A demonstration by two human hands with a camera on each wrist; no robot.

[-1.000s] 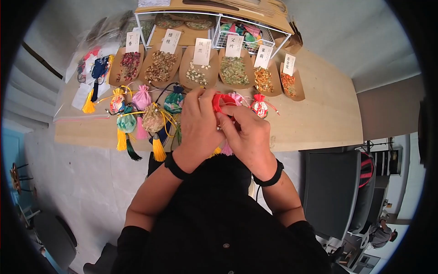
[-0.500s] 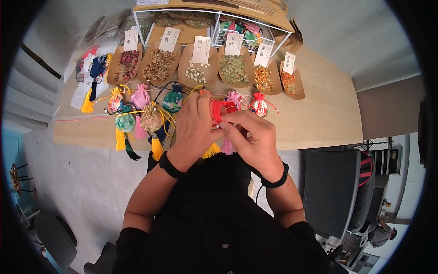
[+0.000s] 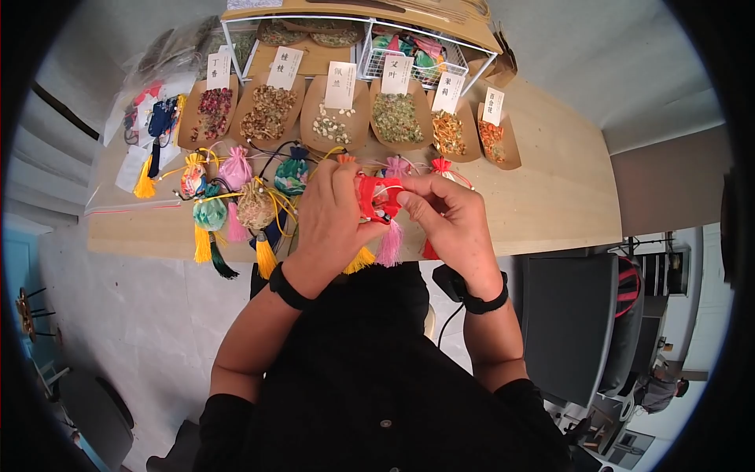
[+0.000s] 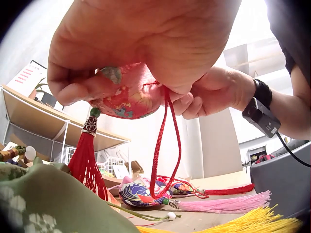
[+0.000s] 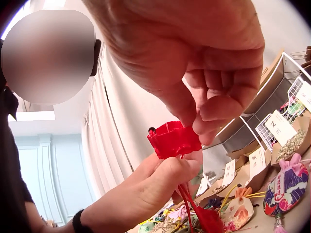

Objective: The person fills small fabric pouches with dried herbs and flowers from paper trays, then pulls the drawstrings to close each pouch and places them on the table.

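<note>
A red patterned cloth sachet pouch (image 3: 379,198) is gripped by my left hand (image 3: 324,212), its mouth spread and facing up. At the right side of that mouth, my right hand (image 3: 458,224) pinches the rim between thumb and index finger. From below, the left wrist view shows the pouch's rounded floral body (image 4: 131,99). A red tassel (image 4: 90,167) with a green bead and a looped red drawcord (image 4: 156,167) hang from it. The red rim (image 5: 175,143) stands above the left hand's thumb in the right wrist view.
Finished sachets with tassels, among them a beige sachet (image 3: 256,206) and a green sachet (image 3: 210,213), lie left of my hands. Behind them stand several labelled paper trays (image 3: 336,135) of dried herbs. A white wire rack (image 3: 228,39) and basket (image 3: 417,63) stand at the back.
My right hand has shifted right, from over the pouch's mouth to its right rim. The mouth is spread wider and faces up more. My left hand keeps its hold.
</note>
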